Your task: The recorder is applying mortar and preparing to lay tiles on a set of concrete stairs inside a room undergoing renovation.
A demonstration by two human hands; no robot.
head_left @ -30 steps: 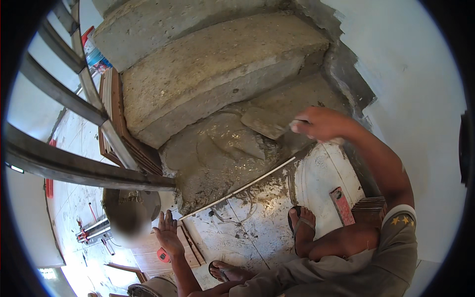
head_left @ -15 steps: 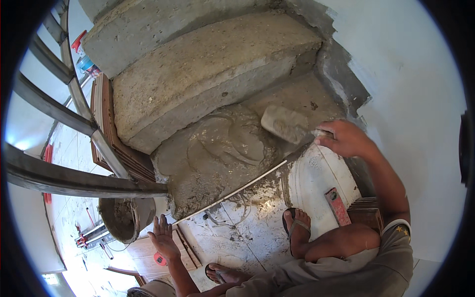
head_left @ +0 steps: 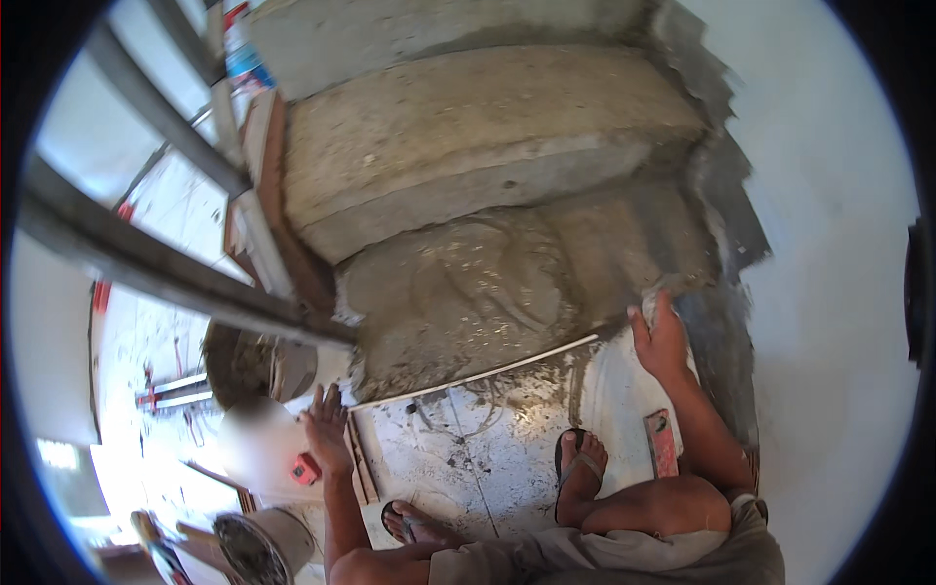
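Crouching before rough concrete steps, as seen from the head camera, you reach forward with your right hand toward the wall side of a bed of wet mortar. Your right fingers are drawn in around a smeared grey piece that looks like the handle of a trowel; its blade is too blurred to make out. Your left hand is spread wide, palm bare, with nothing in it, just beside the left end of a pale strip edging the mortar. A mortar-caked bucket stands near that hand, with a red tape measure just below it.

The mortar lies against the riser of the lowest visible step, from the railing side to past the middle. That stretch appears laid but not finished: curved ridges mark its glossy top, and its right edge is ragged. Beyond that edge, near your right hand, a flatter area seems to lack the thick layer, so the right-hand portion looks left to cover. Along the front, the white tile floor is spattered. A red bar rests on it beside your right forearm.
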